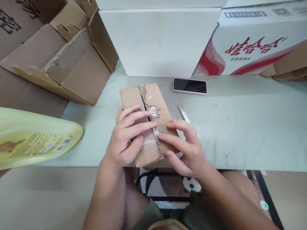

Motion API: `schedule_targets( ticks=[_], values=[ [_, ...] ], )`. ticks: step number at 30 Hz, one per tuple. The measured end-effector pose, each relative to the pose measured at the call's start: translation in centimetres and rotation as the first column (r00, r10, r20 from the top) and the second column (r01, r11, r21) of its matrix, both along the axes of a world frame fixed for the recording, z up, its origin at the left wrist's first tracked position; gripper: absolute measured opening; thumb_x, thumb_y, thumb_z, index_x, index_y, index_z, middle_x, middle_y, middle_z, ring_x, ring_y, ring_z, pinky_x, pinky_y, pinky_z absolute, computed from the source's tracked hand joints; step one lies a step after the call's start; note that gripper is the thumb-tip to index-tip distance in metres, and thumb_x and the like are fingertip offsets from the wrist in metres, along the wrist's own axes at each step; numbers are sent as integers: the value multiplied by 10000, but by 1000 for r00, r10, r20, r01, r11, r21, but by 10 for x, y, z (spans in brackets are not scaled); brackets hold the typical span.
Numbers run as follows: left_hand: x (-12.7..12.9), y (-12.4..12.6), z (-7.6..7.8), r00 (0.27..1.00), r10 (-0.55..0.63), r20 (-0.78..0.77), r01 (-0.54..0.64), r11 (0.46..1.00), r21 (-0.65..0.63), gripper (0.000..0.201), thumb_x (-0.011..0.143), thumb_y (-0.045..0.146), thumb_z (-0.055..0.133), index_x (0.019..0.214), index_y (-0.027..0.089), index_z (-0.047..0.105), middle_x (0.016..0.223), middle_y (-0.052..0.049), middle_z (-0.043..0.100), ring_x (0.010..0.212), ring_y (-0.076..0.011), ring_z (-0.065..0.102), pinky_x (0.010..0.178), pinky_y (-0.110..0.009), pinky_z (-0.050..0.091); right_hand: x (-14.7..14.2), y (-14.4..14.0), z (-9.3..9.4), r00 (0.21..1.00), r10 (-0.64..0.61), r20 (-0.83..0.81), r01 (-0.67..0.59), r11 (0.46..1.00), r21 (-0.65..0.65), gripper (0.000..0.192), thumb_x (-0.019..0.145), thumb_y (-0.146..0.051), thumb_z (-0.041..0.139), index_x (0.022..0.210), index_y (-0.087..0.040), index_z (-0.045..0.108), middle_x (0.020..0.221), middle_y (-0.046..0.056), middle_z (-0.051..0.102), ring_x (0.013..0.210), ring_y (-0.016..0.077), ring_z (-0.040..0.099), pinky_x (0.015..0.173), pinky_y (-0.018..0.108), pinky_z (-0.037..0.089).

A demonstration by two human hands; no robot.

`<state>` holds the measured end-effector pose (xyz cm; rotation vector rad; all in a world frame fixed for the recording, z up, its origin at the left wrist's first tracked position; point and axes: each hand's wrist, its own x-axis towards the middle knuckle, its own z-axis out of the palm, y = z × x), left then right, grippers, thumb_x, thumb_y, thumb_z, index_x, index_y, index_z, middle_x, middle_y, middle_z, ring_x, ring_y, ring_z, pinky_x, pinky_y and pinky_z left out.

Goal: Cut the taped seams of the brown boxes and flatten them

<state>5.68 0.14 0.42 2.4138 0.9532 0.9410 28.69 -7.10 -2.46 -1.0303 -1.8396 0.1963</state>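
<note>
Now L hand [122, 140] & R hand [185, 148] flat on box [148, 99], prob. overhanging table [240, 134] edge.

Both bare forearms reach forward from the bottom of the view and draw together toward the middle. The left hand [127, 134] lies palm down, fingers stretched flat and pointing right, thumb tucked below them. The right hand [185, 148] faces it, palm down, fingers spread and pointing left, its fingertips almost meeting the left's.
</note>
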Motion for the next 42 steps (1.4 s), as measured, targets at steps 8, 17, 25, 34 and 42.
schedule_targets(
  ticks=[8, 17, 25, 34, 42],
  values=[
    [0, -7, -9, 999, 30, 33, -31, 999, 12, 417, 915, 307, 531, 1227, 358, 803, 1313, -31, 765, 1331, -334, 582, 1231, -596, 423, 53, 14, -22, 841, -492, 223, 538, 803, -257, 314, 959, -368, 567, 1170, -209, 737, 1044, 126, 674, 988, 285, 665, 863, 451, 565],
    [7, -11, -4, 996, 9, 84, -12, 1000, 26, 342, 864, 157, 543, 1060, 311, 777, 1227, -42, 750, 1248, -292, 622, 1200, -555, 465, 63, 24, -27, 772, -298, 561, 633, 435, -640, 567, 902, -316, 518, 1453, -198, 578, 1019, 93, 758, 861, 306, 687, 707, 395, 455],
    [1, -12, -9, 1000, 4, -30, -3, 999, 33, 460, 899, 150, 504, 1142, 365, 830, 1346, -45, 688, 1369, -312, 510, 1229, -579, 428, 51, 26, -25, 891, -452, -46, 227, 531, -816, 621, 848, -324, 482, 1465, -254, 495, 873, 9, 630, 606, 190, 604, 612, 350, 464],
    [9, -15, -5, 1000, 10, -8, -10, 999, 33, 441, 918, 104, 452, 1100, 257, 823, 1299, -78, 670, 1354, -261, 496, 1261, -495, 396, 52, 20, 22, 425, -94, -900, -373, 888, -268, 295, 764, -345, 783, 1053, -355, 728, 610, -60, 478, 510, 134, 499, 542, 293, 491],
    [9, -15, -2, 1000, -16, -8, 16, 1000, 24, 470, 908, 68, 442, 1122, 254, 817, 1275, -67, 676, 1323, -221, 506, 1268, -443, 386, 32, -23, 46, 769, -24, -638, -184, 949, -257, 173, 989, -356, 644, 981, -247, 777, 541, -22, 535, 395, 123, 389, 370, 275, 276]
  ],
)
